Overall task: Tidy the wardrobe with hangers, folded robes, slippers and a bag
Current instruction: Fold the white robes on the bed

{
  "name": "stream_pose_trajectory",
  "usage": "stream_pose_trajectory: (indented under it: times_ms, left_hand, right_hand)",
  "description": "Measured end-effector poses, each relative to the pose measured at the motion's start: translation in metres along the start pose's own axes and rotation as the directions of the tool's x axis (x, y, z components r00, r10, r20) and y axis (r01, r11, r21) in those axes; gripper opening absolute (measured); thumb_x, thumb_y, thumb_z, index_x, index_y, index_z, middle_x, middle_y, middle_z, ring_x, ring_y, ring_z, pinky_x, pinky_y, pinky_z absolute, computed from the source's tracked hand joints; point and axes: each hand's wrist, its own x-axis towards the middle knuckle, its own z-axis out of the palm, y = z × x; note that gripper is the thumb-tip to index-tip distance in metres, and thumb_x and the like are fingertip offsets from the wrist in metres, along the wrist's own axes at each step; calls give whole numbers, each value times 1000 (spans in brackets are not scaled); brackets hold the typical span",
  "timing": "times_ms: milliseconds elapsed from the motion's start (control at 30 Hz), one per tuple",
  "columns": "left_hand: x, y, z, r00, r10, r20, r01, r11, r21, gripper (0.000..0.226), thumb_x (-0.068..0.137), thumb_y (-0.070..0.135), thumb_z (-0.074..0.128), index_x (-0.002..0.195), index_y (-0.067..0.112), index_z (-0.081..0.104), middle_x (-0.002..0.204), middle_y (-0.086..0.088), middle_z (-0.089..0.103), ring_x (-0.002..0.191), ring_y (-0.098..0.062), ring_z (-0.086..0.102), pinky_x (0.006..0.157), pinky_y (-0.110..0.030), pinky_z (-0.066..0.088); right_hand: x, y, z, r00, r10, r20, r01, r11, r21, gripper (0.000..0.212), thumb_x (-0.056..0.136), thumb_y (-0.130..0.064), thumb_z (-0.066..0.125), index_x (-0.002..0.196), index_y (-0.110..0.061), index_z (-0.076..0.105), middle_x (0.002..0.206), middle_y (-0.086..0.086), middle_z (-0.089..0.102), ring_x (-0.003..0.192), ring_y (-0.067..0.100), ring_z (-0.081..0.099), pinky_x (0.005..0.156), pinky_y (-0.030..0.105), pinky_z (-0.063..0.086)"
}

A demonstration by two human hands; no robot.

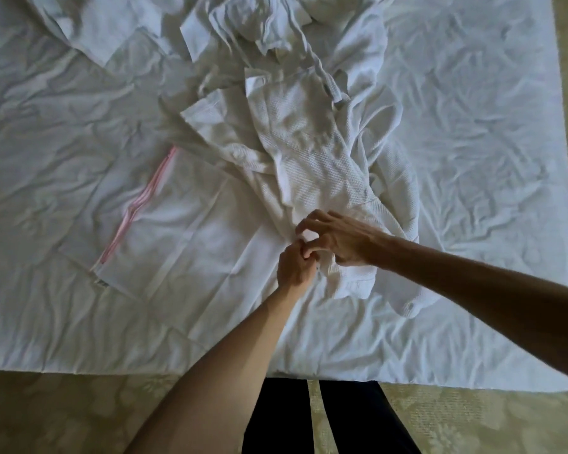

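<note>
Nearest the camera, two legs in dark trousers (328, 417) stand on a pale patterned carpet (473, 421) at the near edge of a bed covered by a crumpled white sheet (473, 158). Both bare forearms reach forward over that sheet and meet near its middle. The left hand (295, 264) comes up from below with its fingers curled, pinching a fold of white waffle-weave cloth. The right hand (336, 239) comes in from the right, its fingers bent and closed on the same fold, just above and touching the left hand. What they hold is the near end of a white robe (309, 152), which lies unfolded and rumpled, stretching away from the hands toward the far side of the bed, with a sleeve or hem trailing to the right of the hands. Left of the robe, flat on the sheet, lies a white bag (177, 224) with a pink striped band along its left edge. Farther off, at the top of the view, a second heap of white waffle cloth (250, 24) lies bunched, with loose folded-over flaps; whether it is another robe cannot be told for sure.
</note>
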Motion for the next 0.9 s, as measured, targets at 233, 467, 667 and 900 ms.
stream_pose_trajectory:
  times_ms: [233, 467, 667, 900]
  left_hand:
    - [-2, 15, -1, 975, 137, -176, -112, 983, 144, 16, 88, 22, 61, 101, 13, 66, 107, -3, 67, 94, -23, 64, 67, -29, 43]
    - [8, 32, -7, 854, 514, -74, -428, 778, 460, 38, 64, 0, 65, 101, 11, 69, 110, -5, 66, 95, -30, 62, 74, -36, 54]
    - [32, 87, -4, 928, 361, 88, -359, 808, 467, 37, 87, 27, 62, 122, 17, 66, 120, -6, 70, 115, -30, 62, 98, -38, 48]
    - [17, 94, 27, 719, 642, -265, -525, 753, 397, 36, 77, 30, 58, 108, 11, 62, 106, -3, 60, 97, -25, 57, 87, -38, 44]
  right_hand:
    - [1, 29, -20, 966, -140, 218, 193, 950, -245, 32, 62, -28, 86, 93, -25, 78, 130, 4, 62, 118, 34, 56, 83, 45, 54]
    - [-39, 95, -101, 974, 68, -216, -86, 994, -74, 11, 82, -17, 78, 92, -21, 80, 127, -5, 69, 122, 35, 55, 95, 49, 50]
    - [-127, 150, -168, 695, 469, -545, -530, 846, 53, 36, 86, -32, 58, 111, -14, 77, 117, 1, 72, 110, 33, 58, 89, 47, 52]
    - [-182, 163, -124, 605, 649, -462, -710, 702, 56, 24, 81, -20, 70, 104, -17, 77, 119, 0, 71, 112, 31, 54, 83, 45, 55]
